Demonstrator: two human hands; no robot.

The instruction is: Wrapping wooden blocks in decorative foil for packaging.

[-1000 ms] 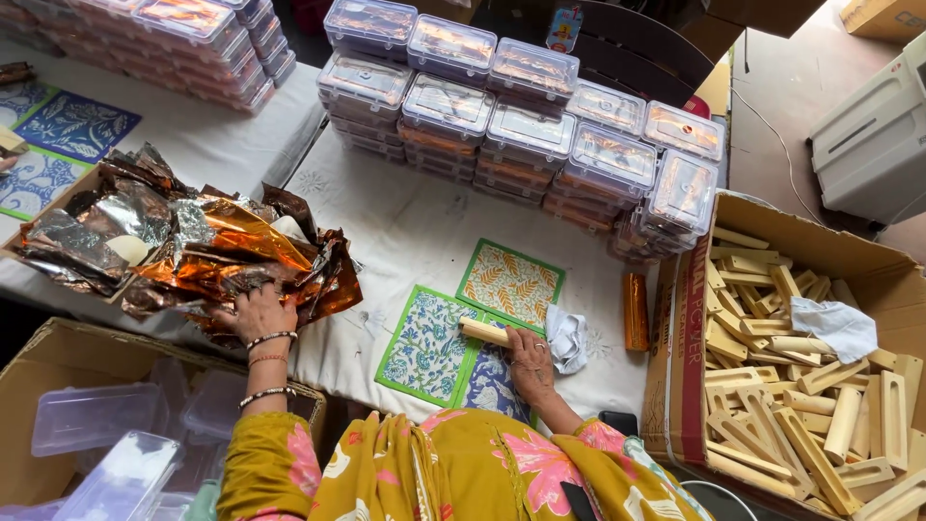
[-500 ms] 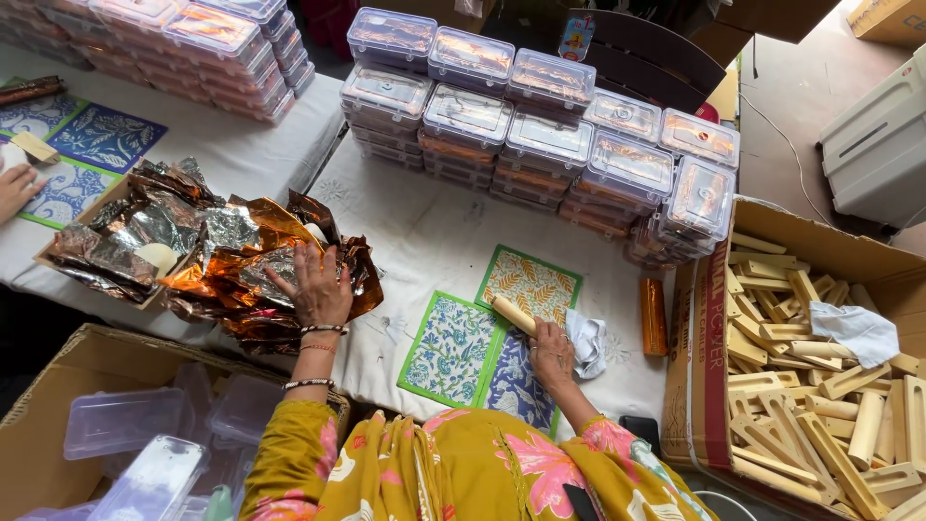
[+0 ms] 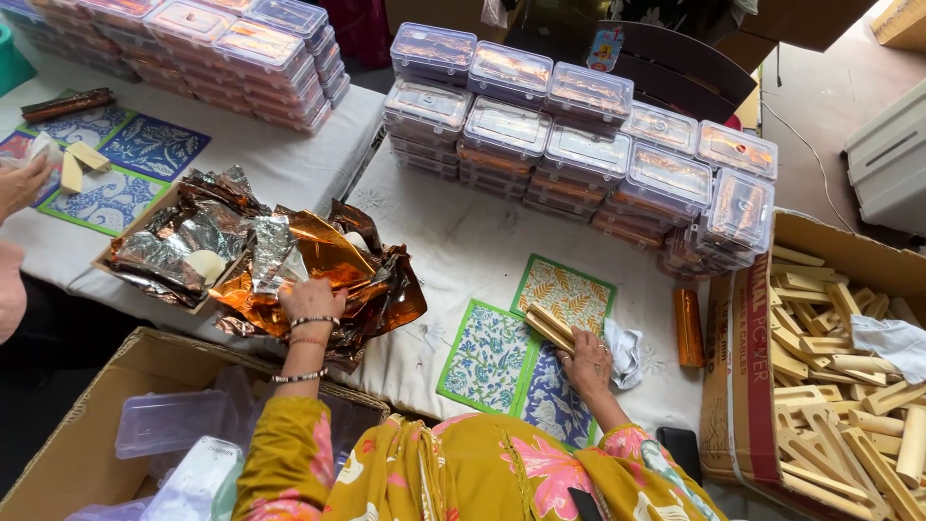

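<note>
My left hand [image 3: 311, 301] reaches into a heap of crinkled copper and silver foil sheets [image 3: 328, 259] and its fingers pinch the edge of a sheet. My right hand [image 3: 586, 361] presses a pair of pale wooden bars [image 3: 548, 326] down onto patterned paper squares [image 3: 490, 355], next to a crumpled white cloth [image 3: 627, 349]. A copper foil-wrapped bar [image 3: 688, 328] lies to the right of that hand.
Stacks of clear plastic boxes [image 3: 579, 145] fill the far table. A cardboard box of pale wooden bars [image 3: 839, 386] stands at right. A carton with empty plastic boxes [image 3: 164, 434] sits at lower left. Another person's hand [image 3: 21, 183] holds a bar at far left.
My left hand has moved right across the foil heap and taken hold of a sheet's edge. My right hand has laid the wooden bars flatter on the patterned paper.
</note>
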